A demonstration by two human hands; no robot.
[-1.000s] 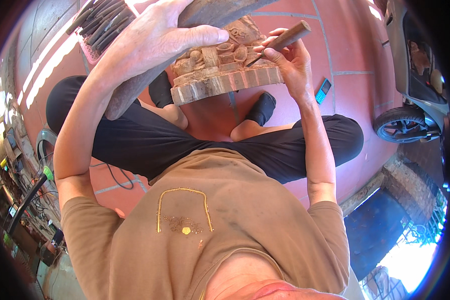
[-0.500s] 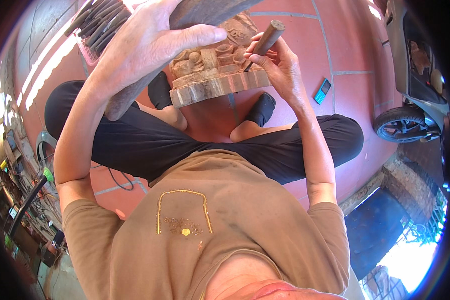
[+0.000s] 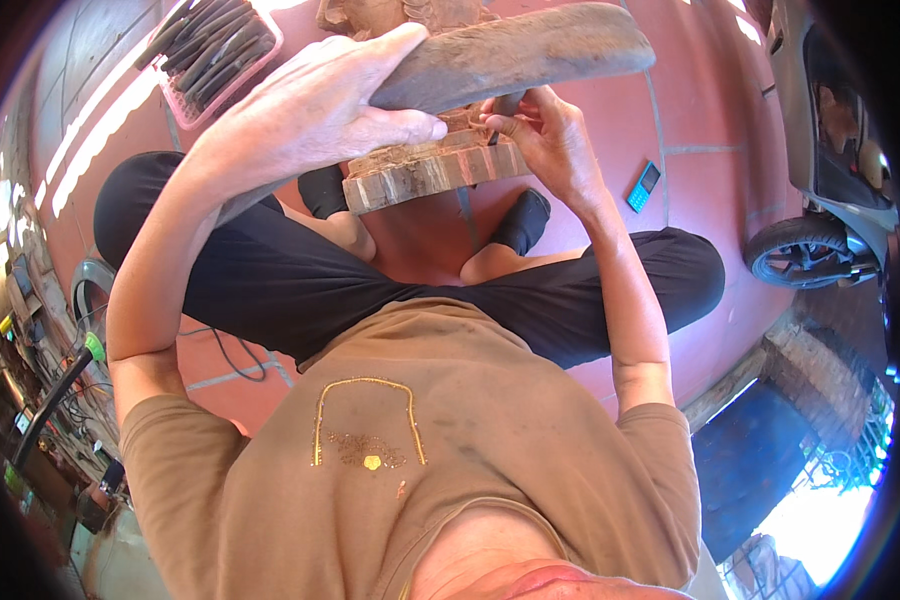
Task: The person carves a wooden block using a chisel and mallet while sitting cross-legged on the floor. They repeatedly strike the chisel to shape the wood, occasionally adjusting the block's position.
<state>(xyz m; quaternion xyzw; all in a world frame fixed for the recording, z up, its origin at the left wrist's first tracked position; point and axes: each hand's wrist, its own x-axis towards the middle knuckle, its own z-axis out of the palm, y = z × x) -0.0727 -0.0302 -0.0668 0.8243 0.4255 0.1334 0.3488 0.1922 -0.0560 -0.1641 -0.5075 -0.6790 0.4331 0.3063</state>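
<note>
My left hand (image 3: 305, 105) is closed round a long, flat wooden mallet (image 3: 530, 55), whose broad end reaches across to the right above the work. Under that end, my right hand (image 3: 555, 145) pinches a chisel with a round wooden handle (image 3: 508, 103). The mallet's edge overlaps the handle's top, so I cannot tell whether they touch. Between my feet on the floor stands a carved wooden sculpture (image 3: 420, 180) on a thick, rough-edged base. The mallet and my hands hide much of its carving; the chisel's tip is also hidden.
A pink plastic basket (image 3: 183, 112) of dark-handled tools (image 3: 215, 55) sits at the far left. On the red tiles to my right lies a blue mobile phone (image 3: 644, 187). A motorbike wheel (image 3: 805, 250) stands at the right edge. A black cable (image 3: 235, 350) lies by my left leg.
The mallet's broad end has swung down and to the right, over the chisel handle. My right hand keeps its grip, shifted slightly, and more of the sculpture's far end shows.
</note>
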